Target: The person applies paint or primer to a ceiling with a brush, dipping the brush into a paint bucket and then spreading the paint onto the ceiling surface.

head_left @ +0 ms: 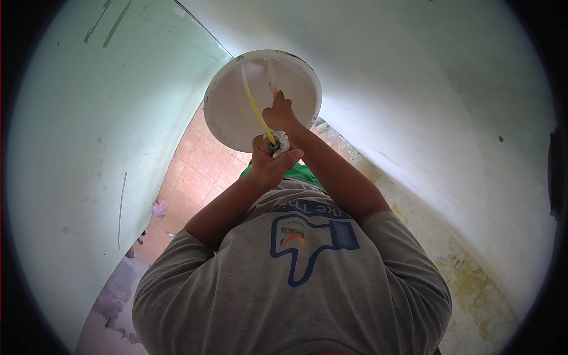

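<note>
A round white basin (pixel 228 115), its rim scuffed, is just in front of me. My left hand (pixel 271 164) is closed around the green end of a long, thin yellow tool (pixel 255 107), which is white toward its far end and reaches across the basin. White material (pixel 281 142) is bunched at that grip. Over the basin, my right hand (pixel 281 113) has its fingers closed on a slim tool (pixel 270 74) with a white-coated far part and an orange-brown section near the fingers. That tool's exact kind is hard to make out.
Pale green walls (pixel 94 136) rise on the left and right (pixel 449 112), meeting beyond the basin. Orange floor tiles (pixel 198 157) show below. A small pink thing (pixel 158 208) lies by the left wall, and the floor at right is stained yellowish (pixel 467 278).
</note>
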Motion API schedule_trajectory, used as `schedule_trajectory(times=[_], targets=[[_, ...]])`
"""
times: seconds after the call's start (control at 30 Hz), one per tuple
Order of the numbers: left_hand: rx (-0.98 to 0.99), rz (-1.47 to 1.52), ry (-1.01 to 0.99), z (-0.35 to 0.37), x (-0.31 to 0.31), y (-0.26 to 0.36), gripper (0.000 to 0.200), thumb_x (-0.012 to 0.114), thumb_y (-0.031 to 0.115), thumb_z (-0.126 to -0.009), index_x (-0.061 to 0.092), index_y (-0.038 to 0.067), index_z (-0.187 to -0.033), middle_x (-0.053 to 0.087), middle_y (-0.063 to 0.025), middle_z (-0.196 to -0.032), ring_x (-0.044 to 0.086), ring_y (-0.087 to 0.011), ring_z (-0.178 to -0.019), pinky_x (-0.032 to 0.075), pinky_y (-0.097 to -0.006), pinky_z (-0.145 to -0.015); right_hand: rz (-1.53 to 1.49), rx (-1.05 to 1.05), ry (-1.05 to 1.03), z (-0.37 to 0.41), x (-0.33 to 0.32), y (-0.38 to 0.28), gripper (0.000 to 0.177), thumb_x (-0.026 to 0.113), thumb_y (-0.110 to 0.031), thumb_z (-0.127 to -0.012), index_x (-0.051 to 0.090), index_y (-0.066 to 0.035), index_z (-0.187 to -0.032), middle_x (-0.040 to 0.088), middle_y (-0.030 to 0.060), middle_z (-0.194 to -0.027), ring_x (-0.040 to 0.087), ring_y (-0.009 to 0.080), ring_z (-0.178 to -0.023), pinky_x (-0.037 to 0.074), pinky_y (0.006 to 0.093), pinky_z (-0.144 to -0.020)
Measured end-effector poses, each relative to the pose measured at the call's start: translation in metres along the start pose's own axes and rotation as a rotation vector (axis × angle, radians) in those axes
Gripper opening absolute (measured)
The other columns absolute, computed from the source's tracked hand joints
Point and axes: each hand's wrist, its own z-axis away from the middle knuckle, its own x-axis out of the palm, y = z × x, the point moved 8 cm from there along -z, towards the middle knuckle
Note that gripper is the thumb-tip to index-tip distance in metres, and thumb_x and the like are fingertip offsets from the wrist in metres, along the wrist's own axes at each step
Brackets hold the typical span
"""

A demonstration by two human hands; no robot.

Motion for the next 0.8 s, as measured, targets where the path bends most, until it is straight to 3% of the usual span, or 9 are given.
schedule_trajectory(times=[0.07,0.2,0.27,0.4,0.47,0.5,0.57,0.67,0.8], targets=[[0.021,-0.012,0.002,0.001,0.002,0.002,0.016,0.072,-0.001,-0.086,0.066,0.002,-0.072,0.058,0.003,-0.063,0.049,-0.0031,-0.056,0.038,-0.0233,-0.051,-0.077,0.027,-0.038,0.001,0.004,0.002,0.088,0.06,-0.007,-0.08,0.014,0.016,-0.15,0.027,0.0499,-0.139,0.042,0.0613,-0.128,0.039,0.0512,-0.112],[0.024,-0.021,-0.005,0.002,0.001,0.004,0.014,0.074,0.0,-0.085,0.067,0.002,-0.073,0.057,0.0039,-0.063,0.049,-0.0029,-0.058,0.039,-0.0229,-0.052,0.079,-0.021,0.049,0.006,-0.006,-0.015,0.086,0.062,-0.007,-0.08,0.017,0.021,-0.148,0.034,0.0474,-0.137,0.046,0.0567,-0.127,0.041,0.0493,-0.11],[0.027,-0.039,-0.015,0.002,0.001,0.004,0.015,0.074,0.0,-0.085,0.067,0.003,-0.073,0.056,0.0042,-0.063,0.049,-0.0027,-0.058,0.039,-0.0228,-0.052,0.556,-0.247,0.153,0.011,-0.016,-0.043,0.075,0.064,-0.006,-0.082,0.03,0.025,-0.142,0.046,0.0408,-0.129,0.047,0.0499,-0.129,0.048,0.044,-0.103],[0.021,-0.043,-0.015,-0.002,0.003,0.007,0.019,0.074,0.001,-0.086,0.064,0.004,-0.07,0.055,0.0047,-0.062,0.048,-0.0022,-0.057,0.038,-0.0228,-0.051,0.668,-0.282,0.269,0.015,-0.028,-0.061,0.058,0.066,-0.006,-0.083,0.046,0.024,-0.129,0.055,0.0323,-0.12,0.059,0.042,-0.118,0.055,0.0396,-0.089],[0.032,-0.054,-0.021,-0.002,0.002,0.007,0.015,0.07,0.001,-0.086,0.063,0.003,-0.073,0.053,0.0038,-0.061,0.045,-0.0036,-0.054,0.034,-0.0239,-0.049,0.544,-0.304,0.307,0.014,-0.033,-0.064,0.04,0.066,-0.007,-0.084,0.057,0.013,-0.117,0.06,0.0264,-0.109,0.068,0.0393,-0.095,0.058,0.0414,-0.075],[0.041,-0.066,-0.028,-0.003,0.002,0.007,0.011,0.065,0.002,-0.086,0.061,0.002,-0.075,0.051,0.0029,-0.06,0.042,-0.005,-0.052,0.03,-0.0251,-0.047,0.548,-0.309,0.306,0.009,-0.033,-0.06,0.04,0.066,-0.007,-0.084,0.057,0.013,-0.117,0.06,0.0264,-0.109,0.068,0.0393,-0.095,0.058,0.0414,-0.075],[0.024,-0.062,-0.016,-0.005,0.003,0.009,0.019,0.069,0.001,-0.086,0.06,0.004,-0.07,0.051,0.0042,-0.059,0.043,-0.0035,-0.052,0.032,-0.0241,-0.047,0.408,-0.583,0.469,0.012,-0.041,-0.068,0.019,0.065,-0.009,-0.086,0.062,0.003,-0.101,0.064,0.0237,-0.096,0.069,0.0408,-0.078,0.057,0.0464,-0.069],[-0.022,-0.06,-0.003,-0.003,0.006,0.007,0.03,0.073,0.001,-0.087,0.056,0.008,-0.063,0.05,0.0058,-0.057,0.044,-0.0018,-0.051,0.033,-0.0232,-0.046,0.278,-0.648,0.514,0.022,-0.056,-0.075,0.011,0.064,-0.011,-0.088,0.064,-0.001,-0.093,0.065,0.022,-0.084,0.068,0.0408,-0.078,0.056,0.0484,-0.07],[-0.087,-0.033,-0.002,-0.005,0.005,0.003,0.038,0.07,0.002,-0.089,0.05,0.01,-0.058,0.048,0.0065,-0.053,0.04,-0.0016,-0.047,0.029,-0.0233,-0.043,0.332,-0.613,0.53,0.02,-0.059,-0.063,0.01,0.064,-0.012,-0.088,0.064,-0.002,-0.088,0.066,0.0211,-0.082,0.068,0.0408,-0.076,0.056,0.0491,-0.071]])
